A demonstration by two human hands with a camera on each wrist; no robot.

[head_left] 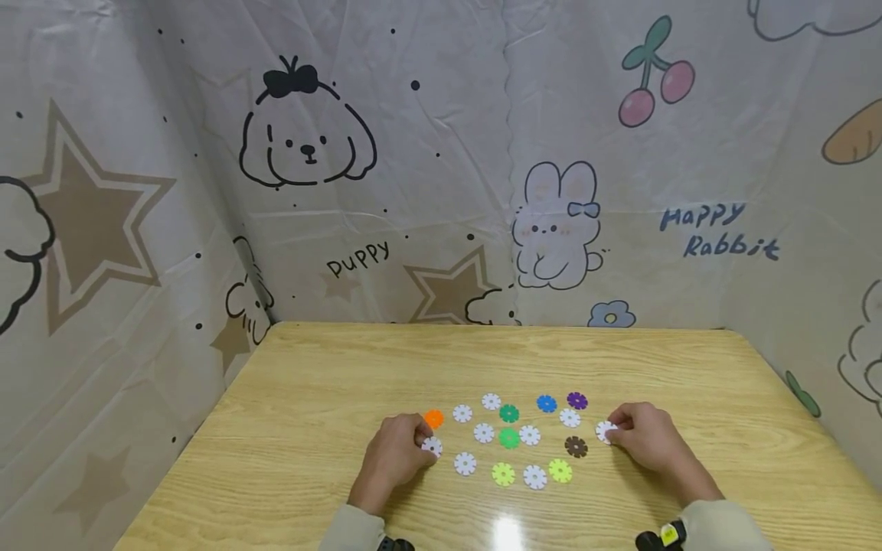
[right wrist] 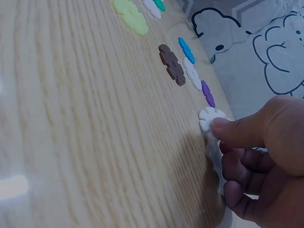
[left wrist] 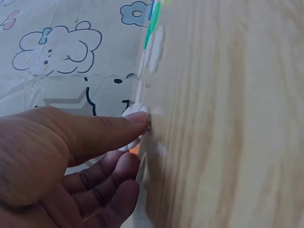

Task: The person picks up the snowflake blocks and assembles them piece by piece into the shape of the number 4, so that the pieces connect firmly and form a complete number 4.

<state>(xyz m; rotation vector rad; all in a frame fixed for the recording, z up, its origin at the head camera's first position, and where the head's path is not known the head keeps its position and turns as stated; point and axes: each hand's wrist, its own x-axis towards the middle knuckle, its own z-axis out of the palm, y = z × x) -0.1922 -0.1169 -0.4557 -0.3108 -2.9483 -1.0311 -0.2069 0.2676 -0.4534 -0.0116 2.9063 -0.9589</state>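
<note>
My left hand (head_left: 400, 453) pinches a white notched disc (head_left: 432, 447) at the left end of a spread of notched plastic discs. In the left wrist view the thumb covers part of that disc (left wrist: 135, 114). On the opposite side my right hand (head_left: 646, 435) pinches another white disc (head_left: 605, 432) between thumb and fingers; in the right wrist view this disc (right wrist: 209, 118) is tilted up off the wood. An orange disc (head_left: 433, 418) lies just beyond the left fingers. The brown disc (head_left: 576, 447) is nearest to the right-hand disc on its left.
Between the hands lie several white discs, such as one (head_left: 465, 464), with green (head_left: 509, 438), blue (head_left: 547, 403), purple (head_left: 577, 400) and yellow-green (head_left: 503, 474) ones. All rest on a wooden table (head_left: 331, 367). Printed curtains (head_left: 441, 191) hang behind and beside it.
</note>
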